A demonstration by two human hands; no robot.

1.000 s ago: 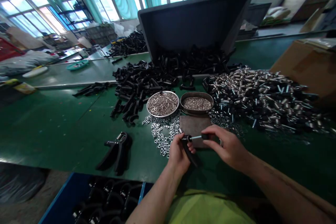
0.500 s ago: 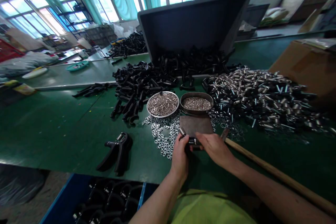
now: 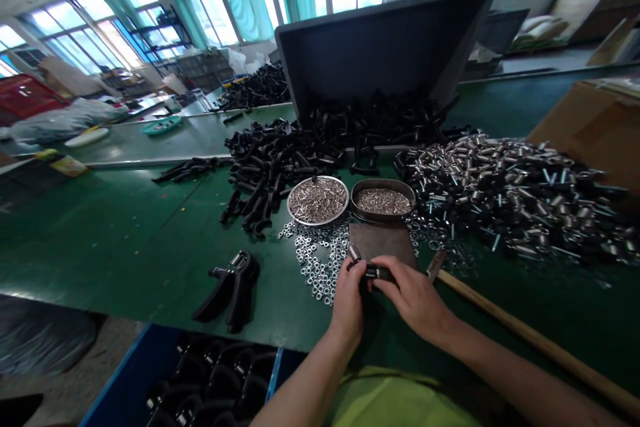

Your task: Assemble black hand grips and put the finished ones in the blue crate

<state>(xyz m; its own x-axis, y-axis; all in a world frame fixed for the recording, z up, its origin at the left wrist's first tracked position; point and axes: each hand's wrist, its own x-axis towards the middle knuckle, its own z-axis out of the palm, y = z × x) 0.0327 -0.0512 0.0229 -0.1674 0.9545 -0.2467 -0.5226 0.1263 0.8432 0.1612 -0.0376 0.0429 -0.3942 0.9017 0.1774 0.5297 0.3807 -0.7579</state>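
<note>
Between my two hands is a black hand grip strengthener [image 3: 373, 272] with a metal spring sticking up at its left end; much of it is covered by fingers. My left hand [image 3: 347, 300] is closed around its left side, thumb on top. From the right, my right hand [image 3: 417, 297] pinches its other end with thumb and fingers. Just beyond them lies a flat metal plate [image 3: 381, 240]. Loose nuts [image 3: 320, 273] are scattered left of the plate. An assembled hand grip strengthener [image 3: 233, 290] rests on the green table further left.
A round dish of metal pins [image 3: 319, 200] and an oval tin of small parts [image 3: 383, 201] stand behind the plate. At right lie a hammer [image 3: 500, 307] and a heap of springs [image 3: 520, 193]. Black handles [image 3: 270, 160] pile up before a grey bin [image 3: 380, 47]. A blue crate [image 3: 125, 373] sits below.
My right hand's fingers have shifted over the right end of the grip strengthener and now close on it. My left hand keeps its hold. The whole view has swung slightly left.
</note>
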